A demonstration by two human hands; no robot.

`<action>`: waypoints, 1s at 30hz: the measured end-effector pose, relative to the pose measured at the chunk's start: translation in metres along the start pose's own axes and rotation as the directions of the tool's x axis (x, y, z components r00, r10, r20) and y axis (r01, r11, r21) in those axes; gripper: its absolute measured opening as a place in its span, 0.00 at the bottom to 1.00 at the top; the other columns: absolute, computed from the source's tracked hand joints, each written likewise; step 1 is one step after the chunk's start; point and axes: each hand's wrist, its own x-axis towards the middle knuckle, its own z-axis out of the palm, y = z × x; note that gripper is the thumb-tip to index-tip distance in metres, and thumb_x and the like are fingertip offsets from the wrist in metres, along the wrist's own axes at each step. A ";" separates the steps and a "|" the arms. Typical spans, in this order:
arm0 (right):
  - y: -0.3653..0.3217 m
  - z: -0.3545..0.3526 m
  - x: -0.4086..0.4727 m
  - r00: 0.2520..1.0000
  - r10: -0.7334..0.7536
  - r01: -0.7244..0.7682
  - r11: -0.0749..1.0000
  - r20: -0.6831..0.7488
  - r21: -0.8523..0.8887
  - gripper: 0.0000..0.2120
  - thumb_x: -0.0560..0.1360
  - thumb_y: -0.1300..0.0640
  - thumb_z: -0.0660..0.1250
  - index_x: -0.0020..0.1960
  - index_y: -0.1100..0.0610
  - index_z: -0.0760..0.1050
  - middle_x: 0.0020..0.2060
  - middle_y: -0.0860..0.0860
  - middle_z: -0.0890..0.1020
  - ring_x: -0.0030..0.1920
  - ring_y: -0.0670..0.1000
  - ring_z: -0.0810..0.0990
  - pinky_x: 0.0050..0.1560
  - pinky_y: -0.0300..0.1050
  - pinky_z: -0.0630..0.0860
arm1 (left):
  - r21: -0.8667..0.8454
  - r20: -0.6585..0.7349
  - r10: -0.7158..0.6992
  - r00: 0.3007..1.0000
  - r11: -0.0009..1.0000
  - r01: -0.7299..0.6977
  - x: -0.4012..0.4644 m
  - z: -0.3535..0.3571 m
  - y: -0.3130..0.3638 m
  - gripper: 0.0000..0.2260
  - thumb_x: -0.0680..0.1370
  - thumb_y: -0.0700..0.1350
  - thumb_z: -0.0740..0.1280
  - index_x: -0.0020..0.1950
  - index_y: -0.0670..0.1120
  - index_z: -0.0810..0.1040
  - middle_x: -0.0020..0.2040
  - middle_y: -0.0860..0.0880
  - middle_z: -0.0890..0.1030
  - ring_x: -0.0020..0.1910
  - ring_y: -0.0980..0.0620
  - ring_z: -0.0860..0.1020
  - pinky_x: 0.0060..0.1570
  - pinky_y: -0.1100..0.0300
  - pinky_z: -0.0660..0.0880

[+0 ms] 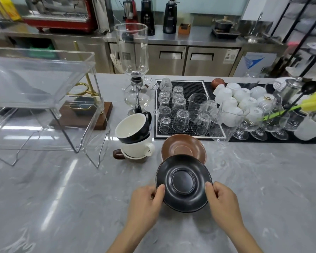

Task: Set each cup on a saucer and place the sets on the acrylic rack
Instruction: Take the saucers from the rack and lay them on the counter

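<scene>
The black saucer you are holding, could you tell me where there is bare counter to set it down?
Bare marble counter lies left of the left hand, in front of the acrylic rack, and right of the right hand. Behind the black saucer it is crowded: brown saucer, stacked cups, glasses.

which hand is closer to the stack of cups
Left. The left hand grips the near-left rim of the black saucer, below and slightly right of the stack of cups. The right hand grips the saucer's right rim, farther off.
</scene>
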 end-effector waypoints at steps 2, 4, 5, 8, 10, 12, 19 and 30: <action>-0.003 0.007 -0.012 1.000 0.011 -0.011 1.000 0.005 -0.012 0.22 0.79 0.54 0.64 0.30 0.55 0.60 0.25 0.49 0.62 0.27 0.47 0.61 0.31 0.45 0.61 | -0.003 0.015 -0.007 1.000 1.000 0.008 -0.008 -0.009 -0.008 0.29 0.73 0.65 0.55 0.30 0.39 0.67 0.25 0.45 0.68 0.27 0.55 0.64 0.31 0.54 0.61; -0.007 0.015 -0.024 1.000 0.019 -0.018 0.999 0.018 -0.032 0.22 0.79 0.54 0.64 0.30 0.55 0.59 0.25 0.48 0.62 0.27 0.44 0.60 0.30 0.45 0.60 | -0.007 0.025 -0.029 0.999 1.000 0.029 -0.015 -0.017 -0.018 0.29 0.73 0.65 0.55 0.30 0.38 0.68 0.27 0.41 0.71 0.26 0.52 0.66 0.31 0.48 0.65; -0.008 0.020 -0.031 1.000 0.021 -0.020 0.998 0.021 -0.054 0.22 0.79 0.54 0.64 0.30 0.54 0.58 0.25 0.47 0.61 0.26 0.45 0.61 0.30 0.44 0.60 | 0.002 0.039 -0.041 0.998 0.999 0.041 -0.019 -0.022 -0.023 0.30 0.72 0.66 0.55 0.31 0.38 0.69 0.28 0.40 0.75 0.27 0.49 0.69 0.33 0.46 0.68; -0.014 0.032 -0.048 0.999 0.037 -0.036 0.993 0.007 -0.110 0.23 0.79 0.53 0.64 0.30 0.54 0.57 0.24 0.47 0.60 0.27 0.46 0.63 0.28 0.41 0.58 | 0.026 0.064 -0.075 0.995 0.997 0.073 -0.031 -0.039 -0.038 0.31 0.72 0.67 0.53 0.32 0.39 0.74 0.30 0.43 0.80 0.31 0.47 0.77 0.36 0.49 0.72; -0.019 0.041 -0.056 0.999 0.046 -0.044 0.991 0.016 -0.127 0.23 0.79 0.53 0.64 0.30 0.54 0.57 0.24 0.48 0.60 0.26 0.46 0.62 0.28 0.40 0.58 | 0.045 0.070 -0.071 0.995 0.997 0.068 -0.035 -0.050 -0.045 0.30 0.74 0.66 0.56 0.32 0.40 0.75 0.30 0.45 0.81 0.32 0.49 0.78 0.37 0.50 0.73; -0.027 0.052 -0.063 0.999 0.044 -0.041 0.990 0.024 -0.132 0.23 0.79 0.53 0.64 0.30 0.53 0.57 0.23 0.47 0.61 0.26 0.46 0.62 0.28 0.40 0.59 | 0.058 0.074 -0.078 0.994 0.996 0.073 -0.036 -0.062 -0.054 0.26 0.79 0.60 0.61 0.32 0.39 0.74 0.30 0.43 0.81 0.29 0.51 0.75 0.36 0.51 0.72; -0.046 0.090 -0.082 0.999 0.014 -0.007 0.989 0.047 -0.147 0.23 0.79 0.52 0.64 0.30 0.53 0.57 0.23 0.46 0.61 0.26 0.46 0.61 0.28 0.40 0.58 | 0.101 0.083 -0.080 0.993 0.992 0.071 -0.043 -0.102 -0.082 0.25 0.80 0.55 0.64 0.30 0.39 0.72 0.25 0.48 0.72 0.26 0.55 0.67 0.29 0.61 0.62; -0.071 0.126 -0.091 0.995 -0.014 0.039 0.968 0.102 -0.248 0.23 0.79 0.49 0.63 0.29 0.53 0.60 0.22 0.48 0.65 0.25 0.45 0.63 0.28 0.40 0.60 | 0.135 0.079 -0.129 0.988 0.984 0.118 -0.044 -0.139 -0.109 0.23 0.81 0.54 0.64 0.32 0.41 0.80 0.32 0.47 0.85 0.35 0.52 0.80 0.34 0.61 0.72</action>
